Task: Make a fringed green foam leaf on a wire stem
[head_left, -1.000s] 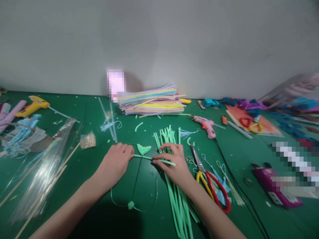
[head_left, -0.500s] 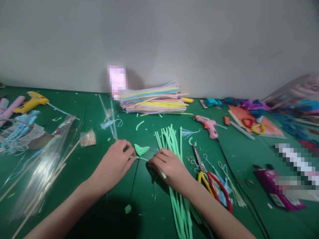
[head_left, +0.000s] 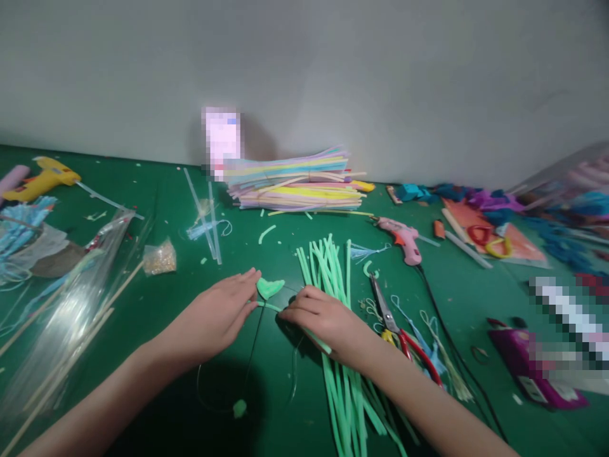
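Between my hands runs a light green pipe cleaner. My left hand pinches it near one end, thumb below and fingers nearly straight. Closed around its other part is my right hand, and a tail of the stem pokes out under that palm. A fuzzy green leaf- or heart-shaped piece lies just beyond the stem, beside my left fingertips. A thin dark line leads from it toward me to a small green piece. Under my right hand and wrist lies a bundle of green pipe cleaners.
Right of the bundle are scissors with red and yellow handles, a pink glue gun and a purple object. Pastel pipe cleaners lie by the wall. At left are a yellow glue gun, a bead packet and clear sleeves.
My left fingers have straightened and flattened along the stem. More of the stem's tail shows below my right hand. The view has shifted slightly.
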Action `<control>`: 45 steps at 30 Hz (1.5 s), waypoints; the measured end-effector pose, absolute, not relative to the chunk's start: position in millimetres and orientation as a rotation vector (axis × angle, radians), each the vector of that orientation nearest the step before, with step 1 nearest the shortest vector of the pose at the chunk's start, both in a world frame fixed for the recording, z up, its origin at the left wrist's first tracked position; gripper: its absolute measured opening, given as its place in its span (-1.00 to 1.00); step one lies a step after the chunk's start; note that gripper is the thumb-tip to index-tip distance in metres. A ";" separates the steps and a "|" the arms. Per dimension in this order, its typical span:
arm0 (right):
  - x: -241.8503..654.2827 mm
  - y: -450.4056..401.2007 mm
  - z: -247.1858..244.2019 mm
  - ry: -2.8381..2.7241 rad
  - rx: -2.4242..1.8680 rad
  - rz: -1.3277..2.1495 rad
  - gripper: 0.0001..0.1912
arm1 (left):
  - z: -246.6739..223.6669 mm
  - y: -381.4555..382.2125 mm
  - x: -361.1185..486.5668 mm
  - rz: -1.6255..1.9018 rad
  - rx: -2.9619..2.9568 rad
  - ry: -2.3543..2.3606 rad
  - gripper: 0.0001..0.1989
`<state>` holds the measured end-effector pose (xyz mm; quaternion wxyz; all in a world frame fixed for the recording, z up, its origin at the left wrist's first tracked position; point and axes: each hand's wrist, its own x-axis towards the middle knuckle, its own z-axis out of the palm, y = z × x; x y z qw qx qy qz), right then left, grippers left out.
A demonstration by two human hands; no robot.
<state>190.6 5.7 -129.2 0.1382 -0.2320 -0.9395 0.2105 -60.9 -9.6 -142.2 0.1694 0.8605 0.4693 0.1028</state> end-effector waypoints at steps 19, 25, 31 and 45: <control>195.1 13.5 -138.3 -2.655 -0.787 0.696 -0.65 | -147.3 -4.4 -62.0 0.282 2.536 1.360 -0.59; 194.1 13.2 -138.8 -2.647 -0.842 0.712 -0.65 | -147.6 -5.8 -60.5 0.290 2.541 1.361 -0.59; 188.3 11.6 -133.7 -2.655 -0.892 0.634 -0.69 | -148.7 -5.9 -59.0 0.279 2.541 1.349 -0.60; 167.4 19.5 -138.2 -2.616 -0.767 0.405 -0.75 | -148.0 -3.8 -56.7 0.322 2.516 1.360 -0.77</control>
